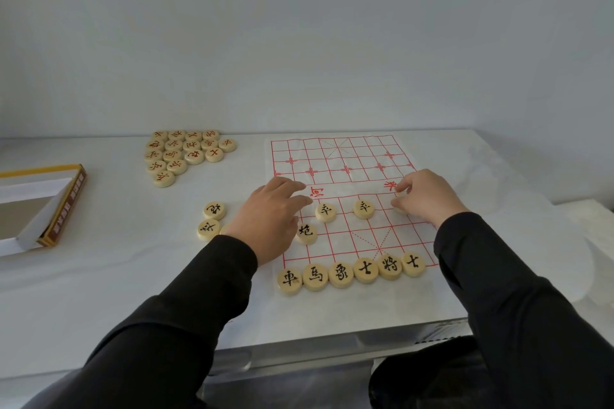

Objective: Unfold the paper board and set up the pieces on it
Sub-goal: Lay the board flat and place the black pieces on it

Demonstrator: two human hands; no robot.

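The paper board [362, 156] lies unfolded on the table, its red grid facing up. Six round wooden pieces with black characters [340, 275] line its near edge. Two more black pieces [325, 212] [363, 208] stand mid-board and another [305, 232] sits beside my left hand. My left hand [272, 216] rests flat over the board's left edge, fingers fairly straight. Over the board's right side, my right hand [427, 197] has its fingers curled and pinches a pale piece [398, 209] that is mostly hidden, down at the paper.
A cluster of several red-character pieces [186, 151] sits at the back left of the white table. Two loose black pieces [215, 210] [208, 229] lie left of my left wrist. An open cardboard box [50, 206] stands at the far left. The table's front edge [332, 339] is near.
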